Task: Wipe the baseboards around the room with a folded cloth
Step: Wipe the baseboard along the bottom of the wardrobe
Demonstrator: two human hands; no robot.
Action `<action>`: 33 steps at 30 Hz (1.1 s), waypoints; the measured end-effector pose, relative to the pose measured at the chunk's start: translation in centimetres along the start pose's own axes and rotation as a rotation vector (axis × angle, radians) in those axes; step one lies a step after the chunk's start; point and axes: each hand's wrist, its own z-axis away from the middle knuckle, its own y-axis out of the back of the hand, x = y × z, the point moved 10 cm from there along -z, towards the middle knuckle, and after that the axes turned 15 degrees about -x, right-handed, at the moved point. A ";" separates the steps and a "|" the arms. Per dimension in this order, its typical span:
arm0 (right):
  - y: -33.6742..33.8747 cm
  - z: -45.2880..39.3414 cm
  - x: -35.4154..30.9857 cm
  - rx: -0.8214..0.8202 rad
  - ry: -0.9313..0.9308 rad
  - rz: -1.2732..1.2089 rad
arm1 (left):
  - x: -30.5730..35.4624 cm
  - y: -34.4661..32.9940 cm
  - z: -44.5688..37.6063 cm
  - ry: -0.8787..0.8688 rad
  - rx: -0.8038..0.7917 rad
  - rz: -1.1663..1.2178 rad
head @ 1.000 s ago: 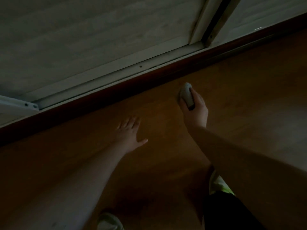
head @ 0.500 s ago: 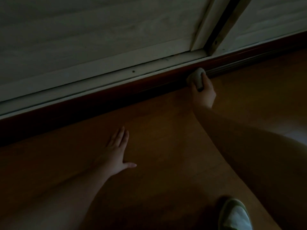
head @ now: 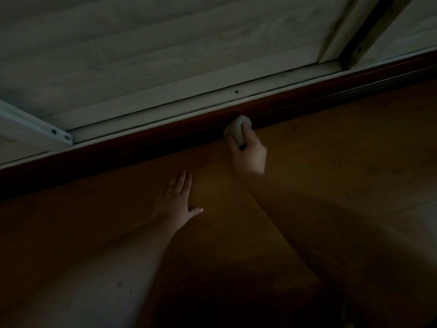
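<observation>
head view: right hand grips cloth against dark baseboard; left hand flat on wood floor.

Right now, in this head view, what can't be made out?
- Cloth: its folds, wrapped in the right hand.
- Baseboard: dirt or wiped stretches, lost in dim light.
- Left hand: flat, fingers straight; contact with the floor is unclear.
- Lower right corner: too dark.
</observation>
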 end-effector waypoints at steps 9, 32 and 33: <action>-3.3 0.5 -1.3 0.074 -0.057 0.022 | -1.7 -0.5 -0.1 -0.010 0.042 0.139; 17.2 -3.9 9.3 0.355 -0.272 -0.127 | -0.4 2.3 -3.1 -0.072 -0.081 -0.007; 17.0 -4.4 9.5 0.356 -0.293 -0.166 | -0.4 2.3 -3.0 -0.075 -0.076 0.002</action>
